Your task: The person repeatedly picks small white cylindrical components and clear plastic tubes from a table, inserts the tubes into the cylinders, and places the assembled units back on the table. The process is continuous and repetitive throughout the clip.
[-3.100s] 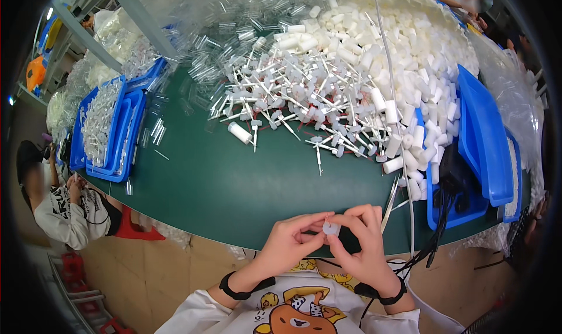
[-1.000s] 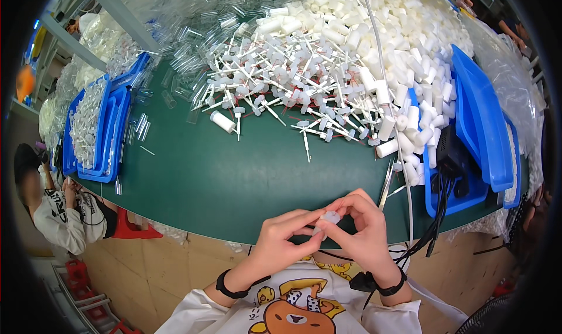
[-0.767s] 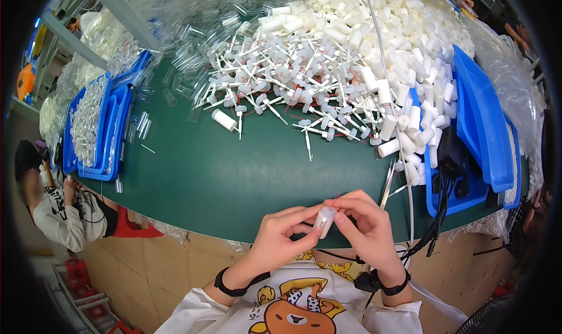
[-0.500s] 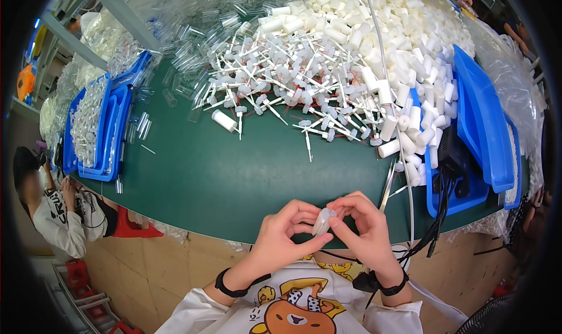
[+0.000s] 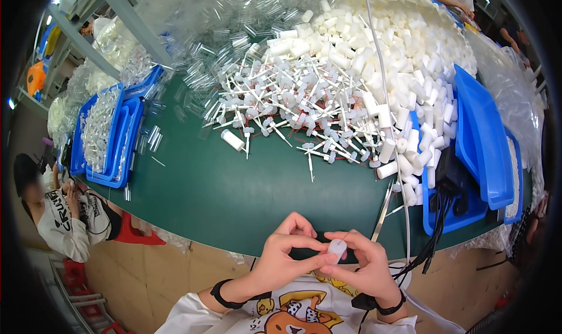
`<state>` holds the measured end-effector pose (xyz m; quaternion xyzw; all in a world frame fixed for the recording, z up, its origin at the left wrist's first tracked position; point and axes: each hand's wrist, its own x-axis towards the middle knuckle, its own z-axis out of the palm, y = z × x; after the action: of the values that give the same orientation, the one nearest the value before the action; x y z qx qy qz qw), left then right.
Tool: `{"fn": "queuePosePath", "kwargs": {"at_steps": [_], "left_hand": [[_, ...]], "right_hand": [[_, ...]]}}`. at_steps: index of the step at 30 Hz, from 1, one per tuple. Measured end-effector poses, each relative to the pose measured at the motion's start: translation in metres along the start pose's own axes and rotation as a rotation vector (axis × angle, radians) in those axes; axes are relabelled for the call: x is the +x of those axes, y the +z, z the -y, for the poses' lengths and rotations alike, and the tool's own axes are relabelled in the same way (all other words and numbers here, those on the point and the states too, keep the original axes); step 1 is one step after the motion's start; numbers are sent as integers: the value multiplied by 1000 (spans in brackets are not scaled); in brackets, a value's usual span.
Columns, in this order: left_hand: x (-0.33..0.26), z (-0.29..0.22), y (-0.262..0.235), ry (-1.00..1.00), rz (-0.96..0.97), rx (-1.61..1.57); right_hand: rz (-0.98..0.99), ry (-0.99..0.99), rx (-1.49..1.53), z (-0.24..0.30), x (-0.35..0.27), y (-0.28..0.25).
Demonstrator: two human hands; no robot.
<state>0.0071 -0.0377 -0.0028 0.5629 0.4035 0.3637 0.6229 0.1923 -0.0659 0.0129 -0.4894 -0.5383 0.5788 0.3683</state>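
Near the table's front edge, a small translucent white plastic piece point(image 5: 337, 248), short and rounded, sits between my fingertips. My left hand point(image 5: 285, 249) pinches it from the left with thumb and forefinger. On its other side, the fingers and thumb of my right hand point(image 5: 366, 267) close around it. Part of the piece is covered by the fingers. A pair of metal tweezers point(image 5: 383, 211) lies just beyond my right hand. Farther back spreads a heap of white stems with grey-white caps and red wires point(image 5: 298, 94).
White cylinders point(image 5: 398, 41) are piled at the back right, clear tubes point(image 5: 234, 24) at the back left. Blue trays stand left point(image 5: 126, 138) and right point(image 5: 486, 141). A white cable point(image 5: 383, 71) crosses the green table point(image 5: 234, 193); black cables point(image 5: 436, 229) hang at right. A co-worker point(image 5: 64, 211) sits left.
The table scene sits lower in the picture, and both hands are lower too. The piece has turned between my fingers, its rounded face now showing more.
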Motion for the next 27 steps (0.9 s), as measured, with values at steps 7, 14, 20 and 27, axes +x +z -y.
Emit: {"fn": "queuePosePath", "kwargs": {"at_steps": [7,14,20,27], "left_hand": [[0,-28,-4,33,119,277],[-4,-88,-89,-61,-35,844],[23,-67,-229,-177,-507,1311],[42,-22,-293,-139,-647,1628]], "right_hand": [[-22,89,356,3,-8,-6],[-241,17,293,-10,-23,-24],[-277,-10,291,-7,-31,-23],[-262,28,319,-6,-42,-24]]}}
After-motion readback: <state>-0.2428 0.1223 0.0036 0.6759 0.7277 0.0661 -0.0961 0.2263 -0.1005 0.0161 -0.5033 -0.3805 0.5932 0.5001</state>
